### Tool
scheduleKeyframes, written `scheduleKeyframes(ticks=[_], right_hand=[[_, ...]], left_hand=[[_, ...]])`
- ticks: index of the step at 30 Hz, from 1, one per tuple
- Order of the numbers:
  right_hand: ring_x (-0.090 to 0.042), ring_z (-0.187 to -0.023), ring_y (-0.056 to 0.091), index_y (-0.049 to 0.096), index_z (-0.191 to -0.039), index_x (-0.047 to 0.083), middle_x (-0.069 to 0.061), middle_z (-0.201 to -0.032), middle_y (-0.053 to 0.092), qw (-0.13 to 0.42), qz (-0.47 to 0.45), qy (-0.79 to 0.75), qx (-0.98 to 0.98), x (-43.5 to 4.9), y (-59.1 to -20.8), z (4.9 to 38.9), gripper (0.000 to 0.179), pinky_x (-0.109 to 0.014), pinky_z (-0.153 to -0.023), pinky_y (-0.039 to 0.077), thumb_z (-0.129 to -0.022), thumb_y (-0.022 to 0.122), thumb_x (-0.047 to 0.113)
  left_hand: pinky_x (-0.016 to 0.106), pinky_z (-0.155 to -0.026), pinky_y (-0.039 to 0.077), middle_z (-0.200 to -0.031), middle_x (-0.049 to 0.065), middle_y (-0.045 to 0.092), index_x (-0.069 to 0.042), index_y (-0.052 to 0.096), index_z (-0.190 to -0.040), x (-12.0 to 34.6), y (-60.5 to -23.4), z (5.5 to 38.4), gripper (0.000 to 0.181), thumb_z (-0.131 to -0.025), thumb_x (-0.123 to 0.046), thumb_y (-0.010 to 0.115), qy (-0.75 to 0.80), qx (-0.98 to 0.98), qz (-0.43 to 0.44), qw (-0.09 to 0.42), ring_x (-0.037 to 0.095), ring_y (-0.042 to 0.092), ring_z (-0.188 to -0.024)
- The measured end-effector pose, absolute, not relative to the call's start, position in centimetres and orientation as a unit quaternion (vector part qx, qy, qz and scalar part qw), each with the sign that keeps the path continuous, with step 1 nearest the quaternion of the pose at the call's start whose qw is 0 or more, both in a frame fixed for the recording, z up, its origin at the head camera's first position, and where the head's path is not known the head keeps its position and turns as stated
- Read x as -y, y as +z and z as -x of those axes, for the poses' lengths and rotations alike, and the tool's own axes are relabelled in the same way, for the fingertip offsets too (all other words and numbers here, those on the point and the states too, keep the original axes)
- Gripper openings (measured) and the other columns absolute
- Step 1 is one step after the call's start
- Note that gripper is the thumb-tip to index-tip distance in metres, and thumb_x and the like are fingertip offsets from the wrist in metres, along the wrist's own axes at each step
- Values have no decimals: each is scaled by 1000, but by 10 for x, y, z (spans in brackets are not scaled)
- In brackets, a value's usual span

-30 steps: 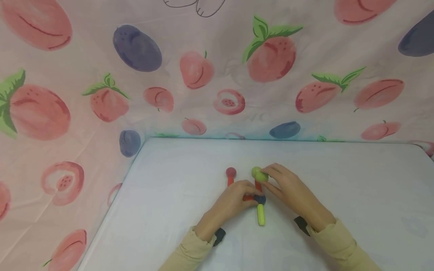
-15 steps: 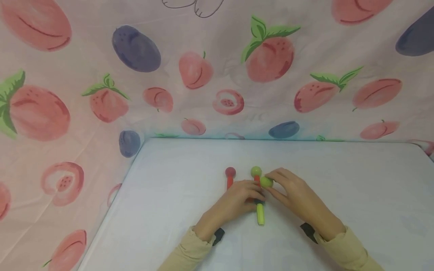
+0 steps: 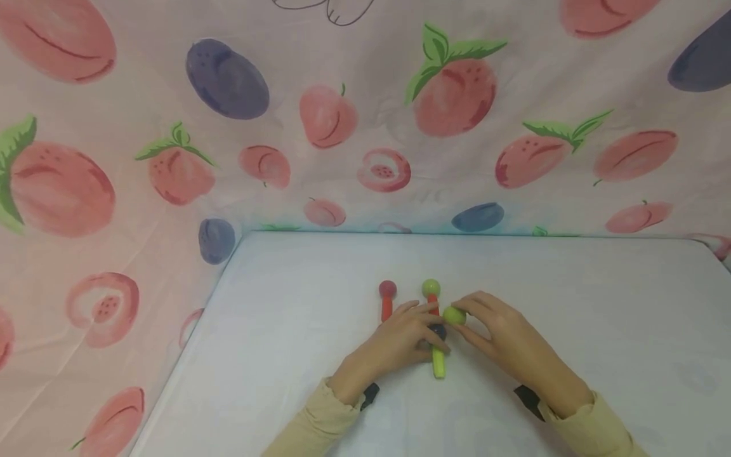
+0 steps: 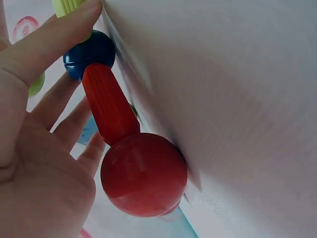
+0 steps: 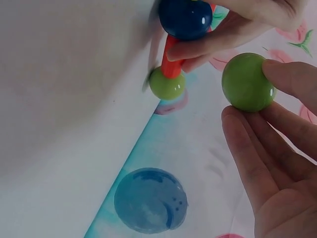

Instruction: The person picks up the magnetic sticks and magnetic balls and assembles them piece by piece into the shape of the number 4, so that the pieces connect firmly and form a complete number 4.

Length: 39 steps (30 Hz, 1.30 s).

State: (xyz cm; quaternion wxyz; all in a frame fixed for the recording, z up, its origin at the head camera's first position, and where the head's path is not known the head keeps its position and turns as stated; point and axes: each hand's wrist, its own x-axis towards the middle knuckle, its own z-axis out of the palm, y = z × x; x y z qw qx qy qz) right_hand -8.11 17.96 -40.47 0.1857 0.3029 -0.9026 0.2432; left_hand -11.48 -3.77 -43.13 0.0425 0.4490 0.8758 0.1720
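Note:
My right hand (image 3: 505,333) pinches a loose green ball (image 5: 248,82) between thumb and fingertips, just right of a figure of balls and rods. My left hand (image 3: 396,338) grips that figure at its blue ball (image 4: 90,53), thumb over the joint with a yellow-green rod (image 3: 438,363). From the blue ball one red rod (image 5: 171,58) runs away to a second green ball (image 3: 431,287). Another red rod (image 4: 110,103) leads to a larger-looking red ball (image 4: 143,174) in the left wrist view. Farther left, a red rod (image 3: 387,309) carries a dull red ball (image 3: 388,289).
The figure lies on a white tabletop (image 3: 308,285). Behind and to the left hangs a pink cloth (image 3: 354,57) printed with fruit, meeting the table's back edge. A dark wrist strap part (image 3: 529,402) shows beneath the right sleeve.
The right hand has drawn the loose green ball away from the far green ball, rightward and nearer me. The left fingers have shifted around the blue ball and now spread farther over it.

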Motion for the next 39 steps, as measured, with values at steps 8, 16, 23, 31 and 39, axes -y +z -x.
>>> scheduleKeyframes(ticks=[8,16,23,31,39], right_hand=[[-14,-94,66,69,-106,9,3,-104,65,175,-297,237,908,-180,-410,75,37,-33,-76,58,-73,86,7],[-10,-91,66,70,-105,10,5,-102,66,157,-291,248,910,-181,-413,71,35,-30,-75,58,-74,86,9],[-8,-91,66,70,-106,12,8,-103,66,139,-288,266,909,-181,-416,67,35,-28,-75,58,-74,86,8],[-4,-87,64,70,-104,14,11,-101,65,135,-300,282,901,-182,-414,62,37,-27,-73,57,-72,87,6],[-3,-88,64,70,-105,15,13,-102,65,112,-310,288,899,-181,-411,57,37,-26,-72,58,-73,86,7]], left_hand=[[42,-120,26,-133,-5,64,-29,79,-105,37,-432,114,22,-83,-29,81,177,-875,-450,39,22,36,-145],[32,-117,32,-136,-5,62,-26,79,-104,38,-433,114,20,-84,-26,80,217,-874,-430,65,18,33,-147],[31,-115,34,-139,-5,60,-25,79,-105,38,-432,112,21,-83,-26,80,228,-879,-411,85,15,30,-148],[30,-113,36,-139,-5,60,-22,79,-106,38,-432,113,22,-84,-26,79,230,-879,-408,84,14,30,-148],[28,-113,36,-139,-4,60,-22,79,-106,39,-433,113,22,-84,-25,79,242,-876,-409,85,14,30,-148]])
